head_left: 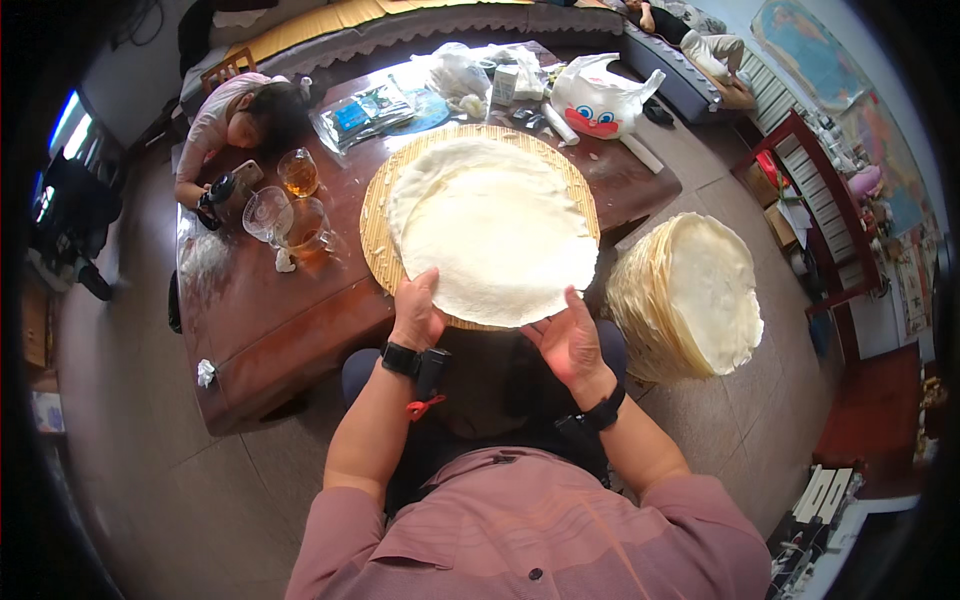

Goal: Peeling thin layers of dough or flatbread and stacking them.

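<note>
A thin round flatbread sheet point(502, 240) lies tilted in my two hands, its near edge towards me. My left hand point(418, 309) grips its near left edge, thumb on top. At the near right edge, my right hand point(571, 337) holds it with the thumb up and the fingers underneath. Beneath and beyond it, more pale sheets point(457, 161) rest on a round woven straw mat point(373, 225) on the dark red wooden table. A tall stack of similar round sheets point(660, 300) stands to the right, beside the table.
Glass cups point(300, 176) and a glass pitcher point(306, 229) stand on the table point(277, 322) at left. A person point(240, 120) leans over its left end near a phone point(248, 172). Plastic bags point(600, 94) and packets point(364, 116) lie at the back. Another person point(686, 37) reclines far right.
</note>
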`<control>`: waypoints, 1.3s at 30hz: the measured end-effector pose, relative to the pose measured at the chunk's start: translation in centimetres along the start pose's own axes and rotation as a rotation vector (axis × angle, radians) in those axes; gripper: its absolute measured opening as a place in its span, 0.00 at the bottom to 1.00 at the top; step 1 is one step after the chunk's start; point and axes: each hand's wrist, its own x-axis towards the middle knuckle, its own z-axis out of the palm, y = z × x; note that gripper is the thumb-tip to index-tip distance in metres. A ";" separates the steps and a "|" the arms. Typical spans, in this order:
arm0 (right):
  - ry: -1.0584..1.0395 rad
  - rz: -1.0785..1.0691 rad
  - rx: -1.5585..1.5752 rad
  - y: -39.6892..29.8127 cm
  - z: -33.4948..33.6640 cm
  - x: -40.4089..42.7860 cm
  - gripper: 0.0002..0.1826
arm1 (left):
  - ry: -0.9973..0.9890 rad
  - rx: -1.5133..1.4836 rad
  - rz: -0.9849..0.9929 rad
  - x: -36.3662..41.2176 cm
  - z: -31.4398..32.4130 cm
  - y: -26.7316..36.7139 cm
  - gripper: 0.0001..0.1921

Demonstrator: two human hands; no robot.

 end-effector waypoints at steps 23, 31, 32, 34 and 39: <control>0.220 -0.457 -0.418 -1.5 -0.8 1.8 0.05 | -0.260 -0.233 -0.204 -0.9 -1.7 -0.4 0.27; 0.042 -0.567 -0.585 -5.0 1.7 -2.5 0.09 | -0.266 -0.150 -0.269 -0.4 -1.9 -0.8 0.25; 0.017 -0.595 -0.658 -5.5 1.6 -2.7 0.09 | -0.286 -0.134 -0.263 -0.3 -1.9 -0.9 0.24; -0.010 -0.621 -0.727 -6.4 2.1 -3.3 0.09 | -0.289 -0.103 -0.232 0.5 -3.4 -1.1 0.24; 0.036 -0.550 -0.604 -9.8 2.5 -5.2 0.08 | -0.233 0.076 -0.233 -1.0 -1.8 -0.6 0.24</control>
